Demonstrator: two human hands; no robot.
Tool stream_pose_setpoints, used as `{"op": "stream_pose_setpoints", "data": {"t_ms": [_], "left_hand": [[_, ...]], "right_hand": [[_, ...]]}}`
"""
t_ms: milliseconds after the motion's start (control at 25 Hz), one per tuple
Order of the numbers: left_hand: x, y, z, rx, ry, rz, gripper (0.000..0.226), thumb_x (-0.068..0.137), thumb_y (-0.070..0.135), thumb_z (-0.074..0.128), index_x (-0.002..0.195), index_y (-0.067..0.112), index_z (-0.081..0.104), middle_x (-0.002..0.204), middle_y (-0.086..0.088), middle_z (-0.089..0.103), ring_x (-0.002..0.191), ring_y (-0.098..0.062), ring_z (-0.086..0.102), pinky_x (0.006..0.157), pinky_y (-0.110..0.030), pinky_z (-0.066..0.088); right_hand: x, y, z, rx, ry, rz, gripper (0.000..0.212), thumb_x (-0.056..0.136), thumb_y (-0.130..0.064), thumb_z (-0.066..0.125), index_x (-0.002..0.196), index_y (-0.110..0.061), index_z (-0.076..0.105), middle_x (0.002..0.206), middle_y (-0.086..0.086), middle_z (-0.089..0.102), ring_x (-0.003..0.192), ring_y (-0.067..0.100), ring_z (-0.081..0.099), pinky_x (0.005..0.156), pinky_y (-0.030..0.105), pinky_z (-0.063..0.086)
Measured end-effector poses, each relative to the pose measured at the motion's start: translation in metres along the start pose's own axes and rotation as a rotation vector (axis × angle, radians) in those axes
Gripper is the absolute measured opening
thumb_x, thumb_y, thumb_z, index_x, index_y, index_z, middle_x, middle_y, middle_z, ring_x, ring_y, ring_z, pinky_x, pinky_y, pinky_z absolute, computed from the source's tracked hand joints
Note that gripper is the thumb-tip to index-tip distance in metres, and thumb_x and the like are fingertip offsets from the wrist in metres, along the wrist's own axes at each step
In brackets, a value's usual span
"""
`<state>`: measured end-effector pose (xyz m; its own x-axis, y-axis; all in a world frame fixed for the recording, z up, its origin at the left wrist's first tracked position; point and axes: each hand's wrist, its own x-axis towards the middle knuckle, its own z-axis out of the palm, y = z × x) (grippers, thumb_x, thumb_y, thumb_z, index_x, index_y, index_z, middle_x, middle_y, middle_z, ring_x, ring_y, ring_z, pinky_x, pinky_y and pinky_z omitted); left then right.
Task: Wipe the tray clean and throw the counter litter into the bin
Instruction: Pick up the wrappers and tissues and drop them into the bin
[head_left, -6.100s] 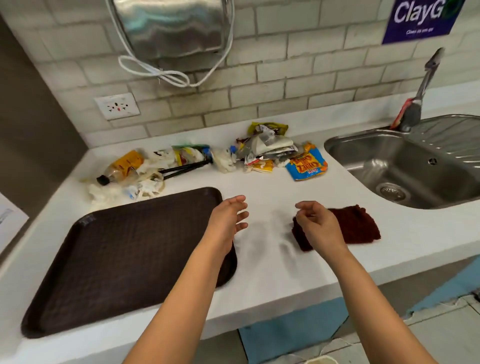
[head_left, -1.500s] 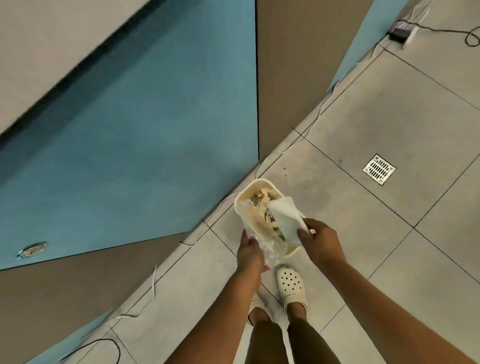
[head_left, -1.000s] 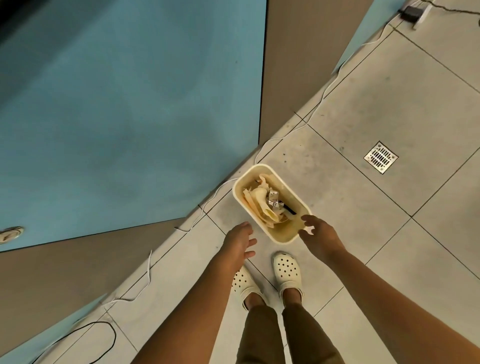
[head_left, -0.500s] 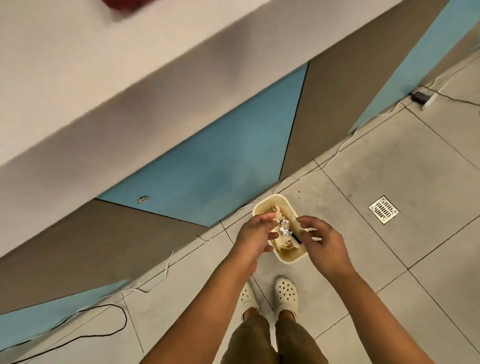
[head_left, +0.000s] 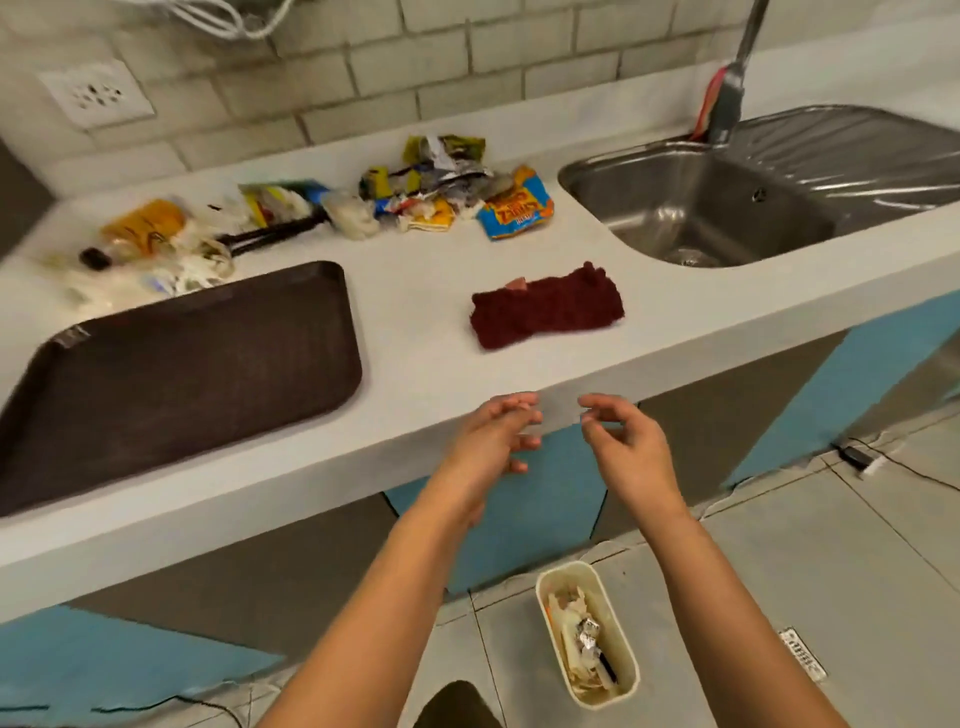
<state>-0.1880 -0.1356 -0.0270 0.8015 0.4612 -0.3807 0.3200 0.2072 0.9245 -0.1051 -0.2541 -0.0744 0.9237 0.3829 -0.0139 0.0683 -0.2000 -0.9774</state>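
Below the desk (head_left: 415, 364) edge, both hands, left (head_left: 491, 441) and right (head_left: 626, 449), are hovering loose-fingered, grasping nothing; the brown tray (head_left: 176, 374) is lying left, wrappers (head_left: 436, 192) behind, bin (head_left: 587, 634) on the floor.

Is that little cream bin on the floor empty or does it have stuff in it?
Partly filled: the cream plastic bin holds crumpled paper and foil scraps.

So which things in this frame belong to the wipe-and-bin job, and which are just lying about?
Part of the job:
- brown tray
- dark red cloth
- litter pile along the back of the counter
- cream bin on the floor, already holding scraps
- left hand and right hand, both empty

Just there:
- steel sink
- tap
- wall socket
- floor drain
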Motion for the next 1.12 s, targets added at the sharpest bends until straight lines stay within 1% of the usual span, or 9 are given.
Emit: {"op": "stream_pose_setpoints", "data": {"t_ms": [120,280,400,560,640,760,920,1040,1120], "left_hand": [[0.002,0.039,-0.040,-0.013,0.080,0.067,0.018,0.094,0.016,0.047,0.094,0.027,0.062,0.091,0.007,0.063,0.074,-0.009,0.058,0.058,-0.019,0.042],[0.025,0.073,-0.096,-0.015,0.130,0.105,0.017,0.092,0.015,0.050,0.095,0.026,0.064,0.093,0.006,0.063,0.077,-0.011,0.060,0.061,-0.022,0.043],[0.046,0.088,-0.143,-0.061,0.161,0.112,0.017,0.092,0.013,0.050,0.095,0.022,0.064,0.090,0.005,0.062,0.075,-0.012,0.058,0.061,-0.023,0.042],[0.082,0.105,-0.198,-0.074,0.200,0.093,0.016,0.090,0.011,0.052,0.094,0.021,0.064,0.092,0.000,0.062,0.073,-0.011,0.058,0.060,-0.023,0.044],[0.098,0.112,-0.217,-0.057,0.216,0.097,0.017,0.091,0.011,0.051,0.096,0.021,0.064,0.094,0.000,0.063,0.075,-0.010,0.059,0.060,-0.022,0.045],[0.121,0.120,-0.238,-0.010,0.224,0.111,0.018,0.092,0.012,0.051,0.101,0.021,0.064,0.096,0.002,0.064,0.079,-0.009,0.060,0.061,-0.021,0.045],[0.152,0.131,-0.253,0.019,0.236,0.133,0.016,0.092,0.012,0.051,0.094,0.024,0.062,0.098,0.001,0.063,0.079,-0.009,0.060,0.061,-0.021,0.045],[0.173,0.140,-0.259,0.013,0.258,0.140,0.016,0.093,0.011,0.050,0.094,0.022,0.061,0.091,0.002,0.061,0.077,-0.010,0.058,0.062,-0.022,0.045],[0.188,0.146,-0.261,0.015,0.276,0.135,0.015,0.093,0.012,0.050,0.095,0.022,0.061,0.089,0.003,0.059,0.078,-0.011,0.058,0.063,-0.023,0.045]], "right_hand": [[0.017,-0.036,0.025,0.012,-0.028,-0.051,0.019,0.089,-0.005,0.053,0.095,-0.020,0.063,0.084,-0.007,0.061,0.062,0.001,0.053,0.052,0.005,0.038],[0.047,-0.073,0.069,-0.023,-0.016,-0.083,0.018,0.089,-0.008,0.053,0.097,-0.022,0.062,0.082,-0.011,0.060,0.064,0.007,0.052,0.053,0.004,0.040],[0.071,-0.091,0.110,-0.026,-0.011,-0.083,0.017,0.089,-0.007,0.054,0.097,-0.018,0.063,0.080,-0.006,0.060,0.068,0.005,0.055,0.057,0.003,0.041],[0.100,-0.111,0.156,-0.048,0.021,-0.096,0.016,0.088,-0.007,0.054,0.092,-0.020,0.063,0.078,-0.006,0.059,0.058,0.000,0.054,0.052,0.005,0.038],[0.110,-0.118,0.167,-0.075,0.050,-0.088,0.017,0.088,-0.007,0.055,0.091,-0.021,0.064,0.079,-0.005,0.060,0.058,0.001,0.054,0.051,0.006,0.039],[0.125,-0.123,0.169,-0.100,0.096,-0.065,0.017,0.088,-0.004,0.055,0.095,-0.017,0.064,0.091,-0.001,0.062,0.063,0.006,0.054,0.051,0.006,0.040],[0.159,-0.131,0.165,-0.118,0.138,-0.011,0.018,0.088,-0.005,0.054,0.102,-0.012,0.063,0.098,0.002,0.060,0.070,0.008,0.053,0.057,0.017,0.042],[0.189,-0.130,0.165,-0.154,0.153,0.016,0.019,0.088,-0.006,0.054,0.104,-0.013,0.062,0.099,0.003,0.058,0.064,0.010,0.050,0.056,0.020,0.038],[0.210,-0.127,0.164,-0.189,0.165,0.030,0.020,0.088,-0.007,0.055,0.106,-0.014,0.062,0.104,0.003,0.057,0.071,0.014,0.052,0.061,0.023,0.038]]}}
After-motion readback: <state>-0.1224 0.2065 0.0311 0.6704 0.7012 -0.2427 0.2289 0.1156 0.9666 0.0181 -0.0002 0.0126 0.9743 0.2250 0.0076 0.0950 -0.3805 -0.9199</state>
